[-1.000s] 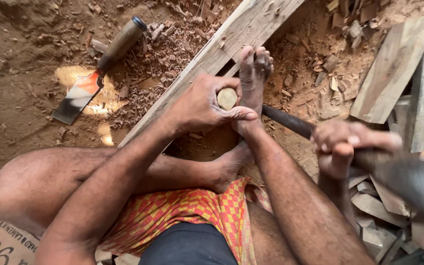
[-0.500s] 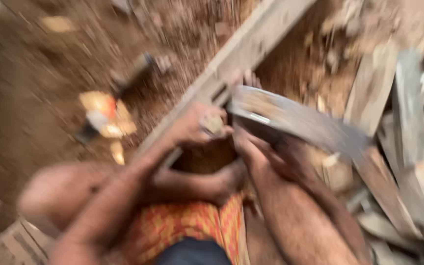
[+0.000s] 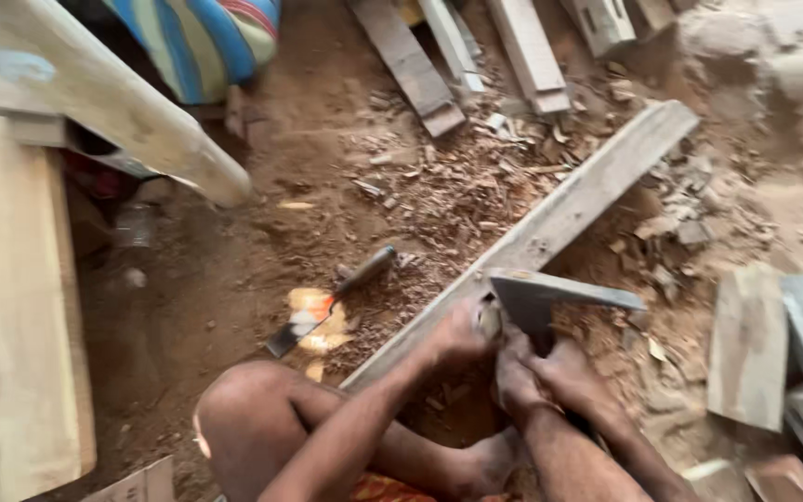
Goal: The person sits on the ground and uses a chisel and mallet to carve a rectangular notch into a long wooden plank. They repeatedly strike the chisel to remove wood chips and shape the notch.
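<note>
One small wood piece (image 3: 488, 319) sits pinched in the closed left hand (image 3: 457, 336) against the long plank (image 3: 550, 228). The right hand (image 3: 564, 372) grips the adze (image 3: 550, 296) over it; short, controlled chops look safest beside fingers and foot (image 3: 513, 372).

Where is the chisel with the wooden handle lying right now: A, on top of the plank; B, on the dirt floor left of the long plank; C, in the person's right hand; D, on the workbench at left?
B: the chisel lies loose on the dirt floor, left of the long plank, with neither hand touching it.
</note>
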